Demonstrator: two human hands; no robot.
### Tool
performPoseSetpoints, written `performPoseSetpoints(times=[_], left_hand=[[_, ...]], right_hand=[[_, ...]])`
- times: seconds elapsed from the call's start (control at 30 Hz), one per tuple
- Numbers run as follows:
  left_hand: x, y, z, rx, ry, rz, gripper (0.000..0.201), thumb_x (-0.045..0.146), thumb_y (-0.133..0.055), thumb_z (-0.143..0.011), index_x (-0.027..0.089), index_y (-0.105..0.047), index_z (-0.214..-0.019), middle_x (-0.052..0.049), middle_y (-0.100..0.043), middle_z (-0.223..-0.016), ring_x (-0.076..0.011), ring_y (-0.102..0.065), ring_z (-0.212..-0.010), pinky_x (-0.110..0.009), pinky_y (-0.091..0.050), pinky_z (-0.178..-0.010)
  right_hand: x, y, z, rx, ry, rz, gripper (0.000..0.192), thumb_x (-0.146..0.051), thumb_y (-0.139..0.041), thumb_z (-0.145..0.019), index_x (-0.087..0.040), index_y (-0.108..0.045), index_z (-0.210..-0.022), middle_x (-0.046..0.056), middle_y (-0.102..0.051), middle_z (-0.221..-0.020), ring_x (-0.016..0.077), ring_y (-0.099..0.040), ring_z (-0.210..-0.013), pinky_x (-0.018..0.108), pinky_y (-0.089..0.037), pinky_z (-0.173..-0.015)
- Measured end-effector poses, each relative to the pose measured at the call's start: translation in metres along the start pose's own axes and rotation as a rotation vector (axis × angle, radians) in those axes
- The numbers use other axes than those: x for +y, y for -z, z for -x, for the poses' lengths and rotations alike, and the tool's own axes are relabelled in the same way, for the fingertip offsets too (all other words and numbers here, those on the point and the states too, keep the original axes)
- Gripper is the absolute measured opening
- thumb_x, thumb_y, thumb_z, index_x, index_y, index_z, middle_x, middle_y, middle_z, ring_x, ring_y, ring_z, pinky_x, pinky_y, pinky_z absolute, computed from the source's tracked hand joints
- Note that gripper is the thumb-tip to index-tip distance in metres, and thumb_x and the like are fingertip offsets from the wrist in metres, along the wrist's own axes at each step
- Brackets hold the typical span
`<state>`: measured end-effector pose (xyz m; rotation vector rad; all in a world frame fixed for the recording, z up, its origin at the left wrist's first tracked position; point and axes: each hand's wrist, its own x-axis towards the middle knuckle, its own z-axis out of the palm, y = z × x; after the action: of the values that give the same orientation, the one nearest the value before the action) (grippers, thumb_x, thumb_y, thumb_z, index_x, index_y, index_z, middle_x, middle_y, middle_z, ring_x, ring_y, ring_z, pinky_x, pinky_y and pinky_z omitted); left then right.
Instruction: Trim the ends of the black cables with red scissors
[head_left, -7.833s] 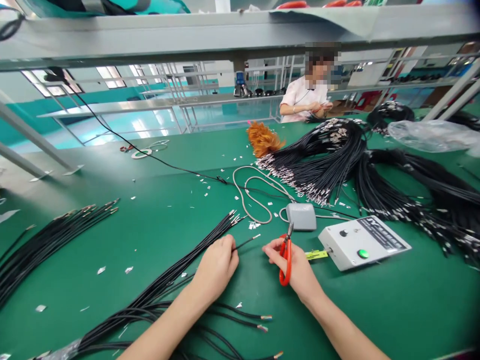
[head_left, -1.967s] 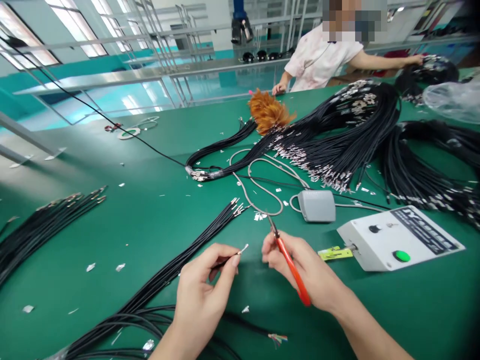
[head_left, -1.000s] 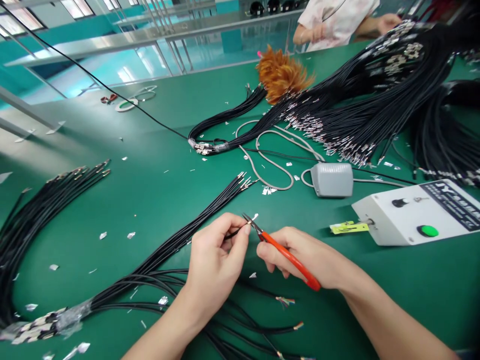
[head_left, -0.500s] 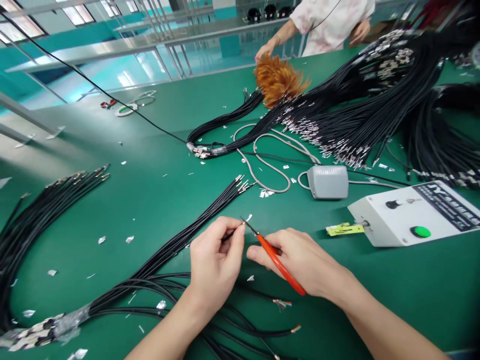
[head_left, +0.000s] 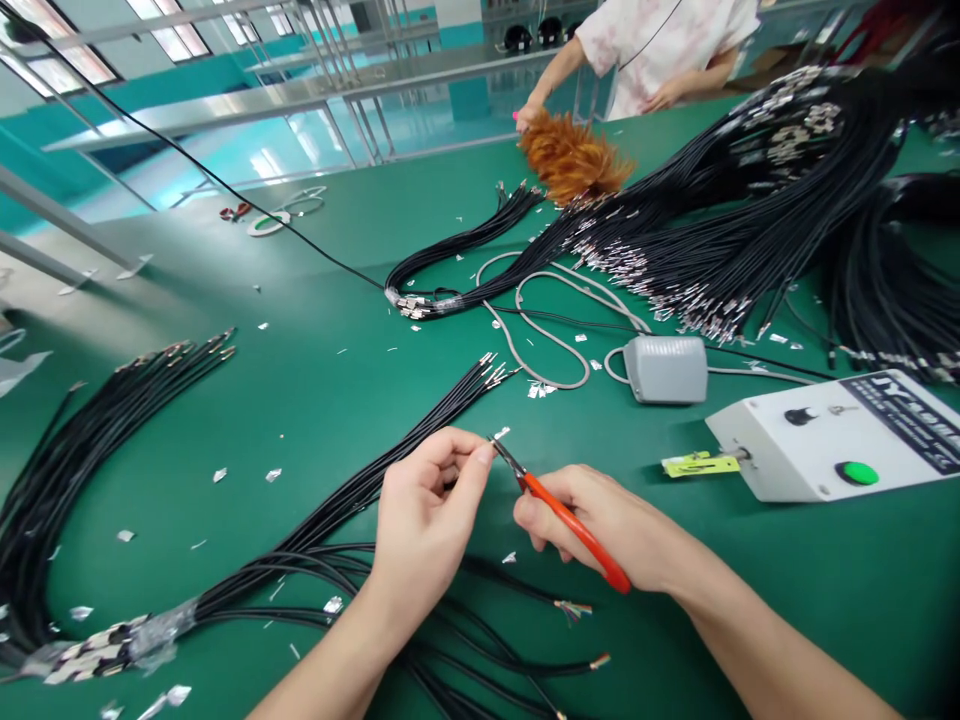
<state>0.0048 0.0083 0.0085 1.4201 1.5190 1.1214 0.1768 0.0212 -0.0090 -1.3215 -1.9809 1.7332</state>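
My left hand [head_left: 431,505] pinches a cable end between thumb and forefinger; most of that black cable is hidden behind the fingers. In my right hand [head_left: 600,520] are red-handled scissors [head_left: 574,530], their blades meeting the cable end at my left fingertips. A bit of silvery foil [head_left: 502,433] shows by the blade tips. Behind and below my left hand runs a bundle of black cables [head_left: 360,465], some with bare ends. Other black cables [head_left: 517,655] fan out beneath my hands, a few showing coloured wires [head_left: 574,608].
A white control box [head_left: 810,440] with a green button stands at the right, beside a grey pedal [head_left: 666,368] and its cord. Large cable bundles [head_left: 720,210] lie at the back right. Across the table [head_left: 315,400], a person [head_left: 660,60] holds an orange duster [head_left: 574,160]. Foil scraps are scattered about.
The view has shifted slightly, so the scene sits a little further right. My right hand and the scissors have turned slightly, with the fingers more loosely apart. The left hand keeps its pinch.
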Motion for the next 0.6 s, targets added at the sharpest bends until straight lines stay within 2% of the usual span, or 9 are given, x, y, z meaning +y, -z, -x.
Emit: performPoseSetpoints(times=[0.1,0.3,0.47,0.6], left_hand=[[0.0004,0.0004,0.0005,-0.021,-0.005,-0.012,0.015,0.024,-0.061,-0.083,0.015,-0.063,-0.070,0.003,-0.056,-0.058,-0.0083,-0.047,-0.051,-0.017,-0.039,-0.046],[-0.0019,-0.0016,0.0031,-0.056,-0.028,-0.021,0.016,0.021,-0.060,-0.083,0.016,-0.062,-0.069,0.003,-0.057,-0.059,-0.0088,-0.051,-0.053,-0.016,-0.042,-0.048],[-0.0030,-0.0017,0.0029,-0.082,-0.039,-0.036,0.016,0.023,-0.060,-0.085,0.017,-0.061,-0.070,0.003,-0.058,-0.061,-0.0086,-0.050,-0.053,-0.016,-0.042,-0.047],[-0.0029,-0.0012,0.0025,-0.101,-0.032,-0.010,0.016,0.023,-0.059,-0.086,0.016,-0.062,-0.071,0.003,-0.059,-0.061,-0.0083,-0.052,-0.054,-0.015,-0.042,-0.048]], right_hand=[[0.0026,-0.0001,-0.0002,-0.011,0.005,-0.032,0.052,-0.062,-0.040,-0.092,-0.019,-0.051,-0.065,-0.005,-0.044,-0.055,0.0103,-0.038,-0.052,0.024,-0.031,-0.050],[0.0035,0.0006,0.0003,-0.018,0.010,-0.066,0.049,-0.061,-0.048,-0.089,-0.019,-0.051,-0.063,-0.006,-0.041,-0.052,0.0100,-0.039,-0.050,0.023,-0.033,-0.050],[0.0065,0.0020,-0.0003,-0.062,0.007,-0.127,0.052,-0.062,-0.047,-0.090,-0.017,-0.056,-0.064,-0.004,-0.050,-0.053,0.0106,-0.048,-0.050,0.022,-0.036,-0.049],[0.0103,0.0020,-0.0008,-0.077,0.019,-0.144,0.053,-0.062,-0.046,-0.090,-0.017,-0.058,-0.064,-0.003,-0.052,-0.052,0.0105,-0.050,-0.049,0.021,-0.037,-0.050]])
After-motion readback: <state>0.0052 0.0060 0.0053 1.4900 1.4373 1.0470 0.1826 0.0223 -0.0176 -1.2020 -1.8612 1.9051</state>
